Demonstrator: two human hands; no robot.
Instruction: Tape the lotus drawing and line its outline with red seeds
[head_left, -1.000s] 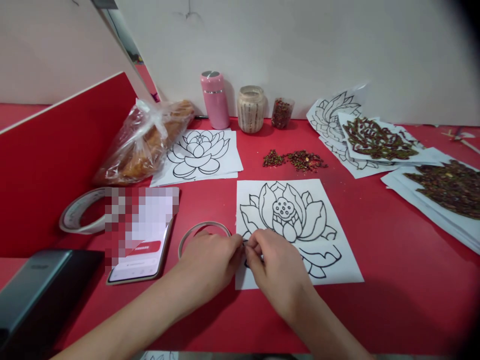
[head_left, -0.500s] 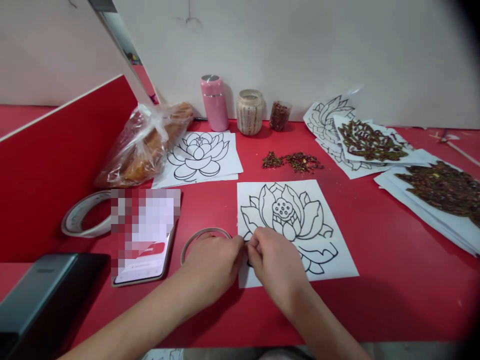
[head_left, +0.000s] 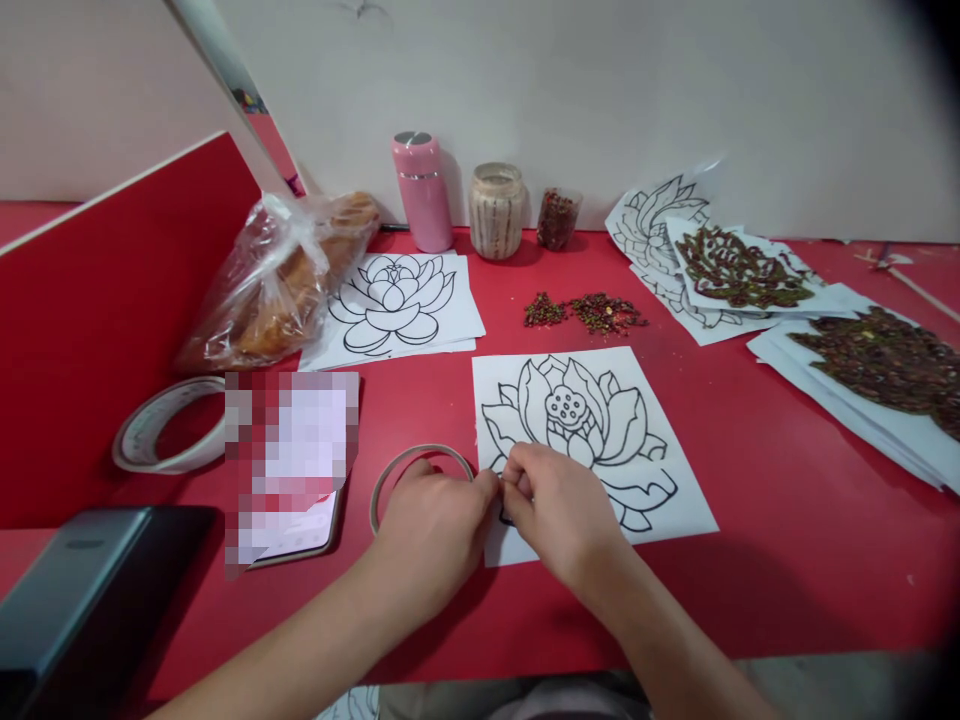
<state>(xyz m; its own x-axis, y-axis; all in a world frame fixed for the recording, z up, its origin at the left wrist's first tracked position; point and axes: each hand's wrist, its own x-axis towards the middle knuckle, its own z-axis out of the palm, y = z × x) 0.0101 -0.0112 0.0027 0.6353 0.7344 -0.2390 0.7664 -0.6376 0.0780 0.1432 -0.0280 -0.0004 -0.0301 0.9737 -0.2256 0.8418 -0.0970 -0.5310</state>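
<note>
A white sheet with a black lotus outline (head_left: 634,455) lies flat on the red table. Over its lower left edge, my left hand (head_left: 439,525) and my right hand (head_left: 555,505) meet, fingertips almost touching. Both are closed in a pinch; whatever sits between the fingers is too small and hidden to make out. A thin ring, like a nearly used-up tape roll (head_left: 420,449), shows behind my left hand, which covers its near part. I cannot tell whether that hand grips it.
To the left are a phone (head_left: 300,460), a wide tape roll (head_left: 124,440), a dark case (head_left: 82,580) and bagged bread (head_left: 277,290). Behind stand a pink flask (head_left: 422,195), a jar (head_left: 496,215) and a cup of beans (head_left: 559,218). Loose beans (head_left: 604,312) and bean-covered sheets (head_left: 892,370) lie right.
Both hands stay pinched together, with my right hand's fingers shifted slightly. The view has tilted a little, so the table's things appear slightly higher. The lotus sheet stays in place.
</note>
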